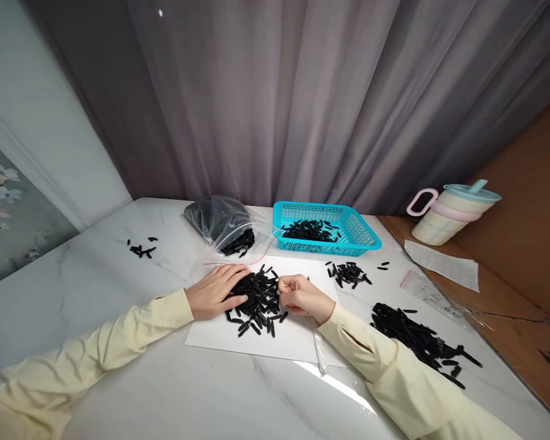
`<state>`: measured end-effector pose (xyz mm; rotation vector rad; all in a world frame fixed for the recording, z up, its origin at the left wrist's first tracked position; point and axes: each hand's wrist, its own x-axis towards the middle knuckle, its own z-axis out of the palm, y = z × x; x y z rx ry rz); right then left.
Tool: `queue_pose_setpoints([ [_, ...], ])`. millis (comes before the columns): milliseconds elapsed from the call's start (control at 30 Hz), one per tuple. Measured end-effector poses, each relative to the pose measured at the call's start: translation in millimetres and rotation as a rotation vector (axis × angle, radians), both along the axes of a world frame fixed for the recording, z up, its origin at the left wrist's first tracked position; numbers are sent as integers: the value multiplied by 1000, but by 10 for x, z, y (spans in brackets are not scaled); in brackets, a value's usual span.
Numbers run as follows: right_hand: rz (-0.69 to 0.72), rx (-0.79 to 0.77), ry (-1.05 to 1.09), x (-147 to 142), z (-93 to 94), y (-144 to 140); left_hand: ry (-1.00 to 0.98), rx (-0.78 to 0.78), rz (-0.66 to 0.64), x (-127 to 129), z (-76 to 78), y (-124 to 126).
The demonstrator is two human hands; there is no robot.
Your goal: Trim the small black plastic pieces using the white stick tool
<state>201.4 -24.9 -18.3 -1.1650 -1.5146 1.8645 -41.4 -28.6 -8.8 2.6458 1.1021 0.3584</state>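
A heap of small, slim black pieces (pixel 260 296) lies on a white sheet (pixel 211 337); I cannot tell what they are made of. Against the heap's left side rests my left hand (pixel 219 291), its fingers stretched out over the pieces and its thumb apart. At the right edge of the heap, my right hand (pixel 302 296) is closed, fingertips pressed together. Whatever sits between those fingertips is hidden. Behind the heap, a clear zip bag (pixel 220 221) of black pieces lies with its mouth toward me, more pieces at its opening.
A blue plastic basket (pixel 373 243) holds black pieces at the back. Smaller groups of pieces lie left (pixel 142 251) and right (pixel 349 274), and longer black pieces (pixel 407 333) near my right forearm. A tumbler (pixel 449 214) and a paper strip (pixel 442 266) are far right.
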Motion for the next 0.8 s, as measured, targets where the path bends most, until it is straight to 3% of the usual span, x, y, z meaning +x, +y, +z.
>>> queue_pose_setpoints([
  [333,0,-10,-26,-1,-36,21,40,144,132,140,14,6],
  [433,1,-14,-20,2,-44,40,-77,147,188,164,-20,16],
  [533,-2,-8,-18,5,-56,56,-259,114,180,169,-20,56],
  [700,-19,46,-34,18,-68,72,-269,63,153,193,108,134],
  [800,-46,113,-57,30,-50,72,-443,-176,248,280,239,126],
])
